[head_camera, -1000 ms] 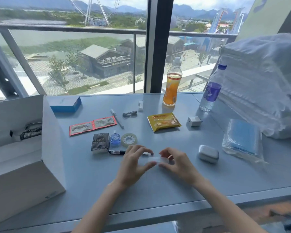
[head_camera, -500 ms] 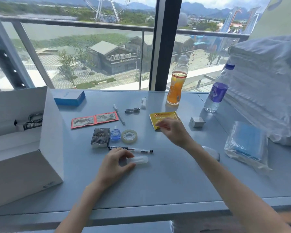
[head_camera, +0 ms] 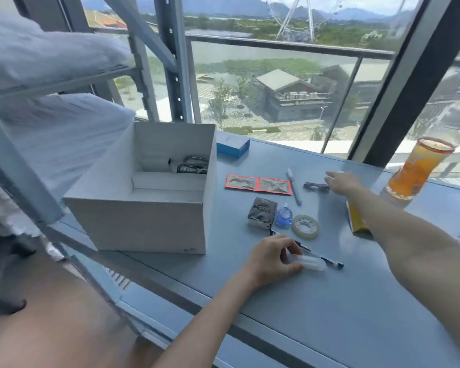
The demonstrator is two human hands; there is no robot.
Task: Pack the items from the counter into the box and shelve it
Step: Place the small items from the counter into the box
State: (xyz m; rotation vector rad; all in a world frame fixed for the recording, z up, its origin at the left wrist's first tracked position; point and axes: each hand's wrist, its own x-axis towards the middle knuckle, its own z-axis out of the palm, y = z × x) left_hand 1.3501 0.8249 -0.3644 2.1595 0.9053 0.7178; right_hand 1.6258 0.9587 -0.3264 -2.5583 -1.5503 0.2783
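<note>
Head view of the counter (head_camera: pixel 329 314). The left forearm enters from the near edge and angles toward the far right. The left hand (head_camera: pixel 272 257) rests low on the surface, fingers curled over and thumb under a clear plastic tube (head_camera: pixel 312 263), which it grips at the tube's left end. The tube lies just near of a black pen (head_camera: pixel 320 255) and appears to touch it.

The right arm is stretched out long from the near right toward the far side, crossing over a yellow packet (head_camera: pixel 356 223). The right hand (head_camera: pixel 341 181) is palm down with fingers extended and spread, holding nothing. It sits at the right end of a dark clip (head_camera: pixel 315 186); motion blur hides whether the fingers touch the clip.

The white box (head_camera: pixel 149 221) stands open on the left part of the counter, with a dark coiled item (head_camera: pixel 190 166) in its far compartment. To its right lie:
- a blue carton (head_camera: pixel 233 148) at the far side
- a strip of red sachets (head_camera: pixel 258 184)
- a white pen (head_camera: pixel 294 187)
- a dark foil packet (head_camera: pixel 262 216)
- a small blue bottle (head_camera: pixel 283 216)
- a tape roll (head_camera: pixel 305 226)

An orange drink bottle (head_camera: pixel 420 168) stands at far right. A metal rack (head_camera: pixel 16 168) at left carries white bundles (head_camera: pixel 51 54).
</note>
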